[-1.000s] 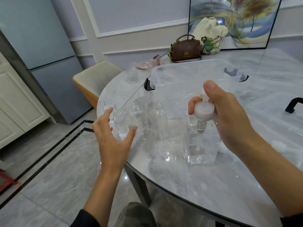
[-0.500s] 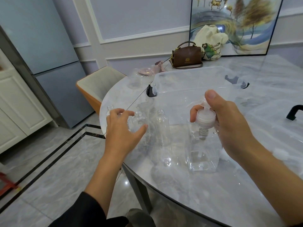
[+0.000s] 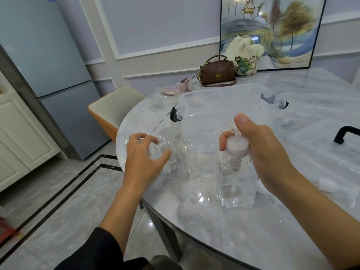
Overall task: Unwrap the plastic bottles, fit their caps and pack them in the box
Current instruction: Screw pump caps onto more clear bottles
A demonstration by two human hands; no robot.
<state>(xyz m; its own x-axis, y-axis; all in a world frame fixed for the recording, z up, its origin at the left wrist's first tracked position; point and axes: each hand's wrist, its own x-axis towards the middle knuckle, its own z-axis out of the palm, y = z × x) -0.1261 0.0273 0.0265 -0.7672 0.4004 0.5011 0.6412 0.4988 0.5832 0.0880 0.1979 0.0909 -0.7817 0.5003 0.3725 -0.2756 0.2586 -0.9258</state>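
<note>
- Bottles (image 3: 188, 158), clear and uncapped, stand clustered on the near-left part of the counter (image 3: 253, 230). A larger square bottle (image 3: 236, 188) stands just right of them.
- Right hand (image 3: 266, 152) pinches a pump cap (image 3: 236, 145) between thumb and fingers. Its spring stem hangs over the square bottle's mouth, apparently not yet seated.
- Left hand (image 3: 144, 154) curls its fingers round a small bottle (image 3: 163, 142) at the cluster's left, thumb out; whether it truly grips, I cannot tell.
- Clear storage box (image 3: 224, 106) sits open just beyond.
- Risk: these light, close-packed bottles could topple if the left hand brushes them, and a tilted stem could miss the neck or cross-thread.
</note>
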